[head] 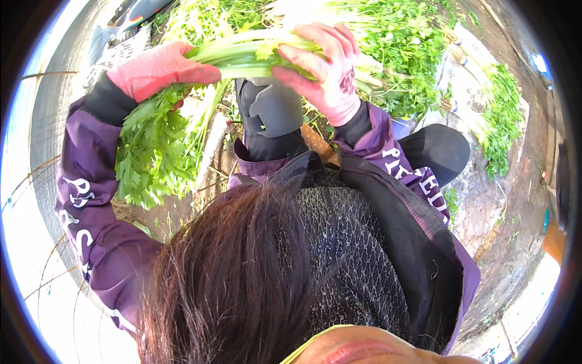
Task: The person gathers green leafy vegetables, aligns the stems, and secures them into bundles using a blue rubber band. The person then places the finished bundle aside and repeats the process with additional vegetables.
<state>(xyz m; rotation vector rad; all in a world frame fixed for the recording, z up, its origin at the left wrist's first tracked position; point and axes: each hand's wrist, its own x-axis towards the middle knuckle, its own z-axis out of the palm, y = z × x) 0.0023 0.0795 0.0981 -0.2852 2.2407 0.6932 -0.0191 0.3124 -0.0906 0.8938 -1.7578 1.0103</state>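
Observation:
Both my hands wear pink work gloves. My left hand point(159, 68) is closed around a bunch of celery point(245, 57) near where the stalks meet the leaves. The leafy tops point(152, 145) hang below that hand, towards my left forearm. My right hand point(323, 68) grips the same bunch farther along its pale stalks, with thumb and fingers on either side. The bunch lies nearly level across the view, above my dark-clad leg point(273, 109). Pale stalk ends point(370, 75) show just beyond my right hand; I cannot tell whether they belong to this bunch.
A large heap of leafy celery point(400, 50) spreads ahead and to the right. Tied celery bundles point(482, 100) lie on a pale sheet point(477, 200) at far right. Boots point(132, 20) appear at upper left, beside a curved pale sheet wall point(43, 132). Bare soil point(523, 182) borders the right.

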